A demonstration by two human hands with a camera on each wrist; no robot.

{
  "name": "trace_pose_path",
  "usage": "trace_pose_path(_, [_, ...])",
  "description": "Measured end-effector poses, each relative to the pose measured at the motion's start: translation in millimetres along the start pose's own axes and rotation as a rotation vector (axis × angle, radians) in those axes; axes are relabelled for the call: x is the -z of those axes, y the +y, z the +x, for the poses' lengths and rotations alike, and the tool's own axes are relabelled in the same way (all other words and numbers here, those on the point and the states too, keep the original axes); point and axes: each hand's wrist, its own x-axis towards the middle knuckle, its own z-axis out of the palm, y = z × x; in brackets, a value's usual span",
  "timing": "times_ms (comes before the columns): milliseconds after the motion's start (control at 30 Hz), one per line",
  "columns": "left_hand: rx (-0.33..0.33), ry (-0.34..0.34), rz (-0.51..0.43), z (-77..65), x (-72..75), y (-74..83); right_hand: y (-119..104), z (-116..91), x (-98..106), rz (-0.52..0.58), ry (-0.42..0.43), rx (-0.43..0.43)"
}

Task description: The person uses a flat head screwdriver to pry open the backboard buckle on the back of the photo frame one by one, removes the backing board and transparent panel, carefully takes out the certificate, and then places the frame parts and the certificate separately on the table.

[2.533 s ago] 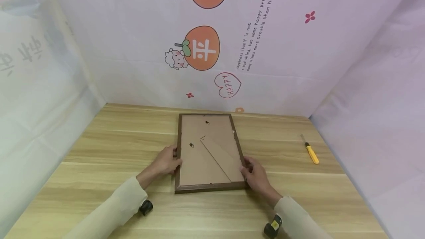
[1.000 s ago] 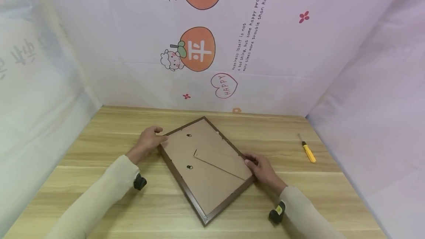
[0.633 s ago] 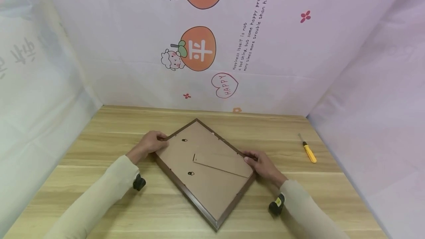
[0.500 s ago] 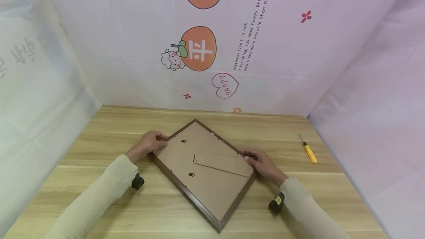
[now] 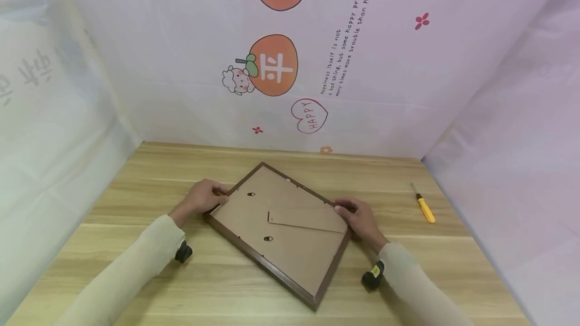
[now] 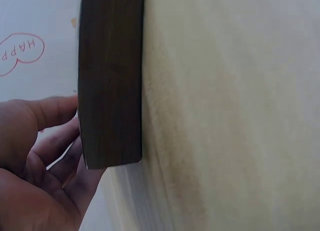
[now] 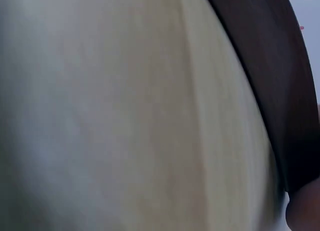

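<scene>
A picture frame (image 5: 299, 253) lies back side up and askew on the wooden table, its dark brown rim around a tan backing board. Two small hanging hooks and a flat easel leg (image 5: 308, 219) show on the backing. My left hand (image 5: 206, 196) grips the frame's left corner, thumb on top. In the left wrist view, the fingers curl at the end of the dark frame side (image 6: 112, 81). My right hand (image 5: 360, 218) holds the right corner, its thumb over the rim. Only a fingertip (image 7: 305, 208) of it shows in the right wrist view, beside the frame side (image 7: 270, 66).
A screwdriver (image 5: 425, 209) with a yellow handle lies on the table (image 5: 172, 286) at the right. A printed white sheet (image 5: 376, 125) rises along the table's back edge, and pale sheets (image 5: 512, 175) enclose both sides.
The frame has turned counterclockwise from nearly straight to diagonal. My left hand shifted from the frame's left side to its corner; lately the near corner has swung a little right.
</scene>
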Motion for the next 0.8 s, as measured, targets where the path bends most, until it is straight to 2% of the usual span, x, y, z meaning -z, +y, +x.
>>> trace_pose_path(133, [-0.012,0.056,0.026,-4.0,-4.4,4.3,-2,-3,0,0.048,0.107,-0.068])
trace_pose_path(267, [0.009,0.095,0.062,-7.3,-8.0,6.8,-3,-8,1,0.045,0.148,-0.117])
trace_pose_path(533, [0.087,0.132,0.078,-19.3,-12.9,13.2,-5,-18,5,0.008,0.167,-0.148])
trace_pose_path(800, [0.097,0.169,0.028,-31.2,-21.9,18.7,-16,-32,6,0.078,0.113,-0.216])
